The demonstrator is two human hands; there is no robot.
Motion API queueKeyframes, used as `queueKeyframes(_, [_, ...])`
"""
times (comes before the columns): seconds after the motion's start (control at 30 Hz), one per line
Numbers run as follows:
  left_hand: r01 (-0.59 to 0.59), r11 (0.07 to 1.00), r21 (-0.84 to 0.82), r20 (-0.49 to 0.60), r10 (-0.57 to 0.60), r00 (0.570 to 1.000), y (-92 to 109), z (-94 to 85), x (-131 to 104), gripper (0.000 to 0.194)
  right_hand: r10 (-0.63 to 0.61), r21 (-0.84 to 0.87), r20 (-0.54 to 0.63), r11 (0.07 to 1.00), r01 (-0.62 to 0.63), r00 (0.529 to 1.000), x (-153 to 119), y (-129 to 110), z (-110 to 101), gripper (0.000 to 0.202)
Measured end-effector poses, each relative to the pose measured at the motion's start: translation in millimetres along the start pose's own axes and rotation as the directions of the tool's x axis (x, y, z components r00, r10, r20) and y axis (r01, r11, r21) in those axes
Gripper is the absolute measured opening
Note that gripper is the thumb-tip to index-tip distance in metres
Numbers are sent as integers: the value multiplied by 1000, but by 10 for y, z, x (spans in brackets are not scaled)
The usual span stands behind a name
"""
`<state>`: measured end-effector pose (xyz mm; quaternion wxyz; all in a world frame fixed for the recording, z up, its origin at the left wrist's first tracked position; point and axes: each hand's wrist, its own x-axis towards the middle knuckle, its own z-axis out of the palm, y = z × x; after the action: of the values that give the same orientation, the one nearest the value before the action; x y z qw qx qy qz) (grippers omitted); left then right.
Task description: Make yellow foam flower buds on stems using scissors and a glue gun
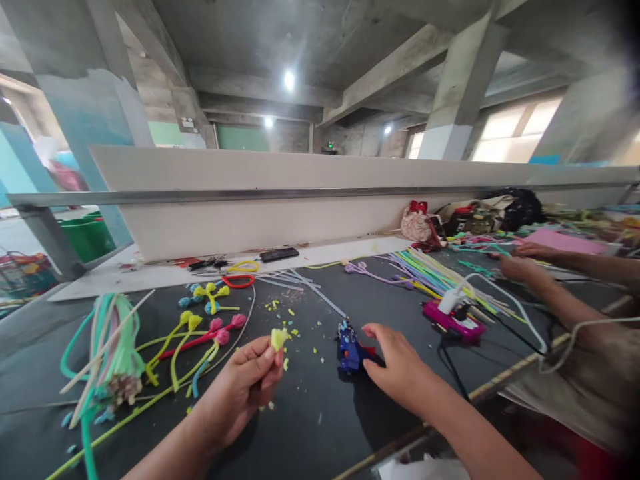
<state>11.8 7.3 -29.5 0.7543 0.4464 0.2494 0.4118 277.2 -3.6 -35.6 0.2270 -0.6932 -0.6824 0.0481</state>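
Observation:
In the lower middle, my left hand (245,380) pinches a small yellow fuzzy piece (279,339) between thumb and fingers. It looks like folded pipe cleaner; its lower end is hidden in my fingers. My right hand (400,367) is open, thumb and fingers spread, beside a blue tool with a red part (350,350), which looks like a glue gun. Whether my fingertips touch it I cannot tell. Yellow clippings (294,332) lie scattered between my hands. Left of my left hand are yellow pipe-cleaner stems with round tips (193,321) and pink-tipped ones (223,333).
A bundle of green and pale pipe cleaners (120,353) lies at the left, with a multicoloured spread (435,273) at the right. A phone (279,254) lies by the white board (260,223). Cables run from a magenta power strip (453,321). A co-worker's hands (527,267) work at the far right.

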Motion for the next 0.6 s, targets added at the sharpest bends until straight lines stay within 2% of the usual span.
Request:
queueKeyframes(0.17, [38,997,-60,13,-38,999,66,-11,-20,21,7,-125,107,992,6,994,-131,-53,27,50])
queueKeyframes(0.33, [50,994,-101,38,-46,998,80,-29,-8,20,56,-221,96,975,-34,994,-42,-107,-1,47])
queueKeyframes(0.4, [41,995,-94,40,-38,998,78,-28,-8,20,70,-223,51,973,-57,996,-15,-135,-60,43])
queueKeyframes(0.47, [34,996,-82,40,-31,999,77,-20,-13,20,55,-111,-44,992,-60,998,-28,-176,-138,38])
queueKeyframes(0.53, [22,997,-69,39,-20,999,78,-9,-18,20,28,161,-124,987,-8,992,-81,-231,-197,28])
queueKeyframes(0.6, [-1,998,-59,35,3,999,80,-1,-19,20,13,465,-119,884,44,993,-157,-297,-202,22])
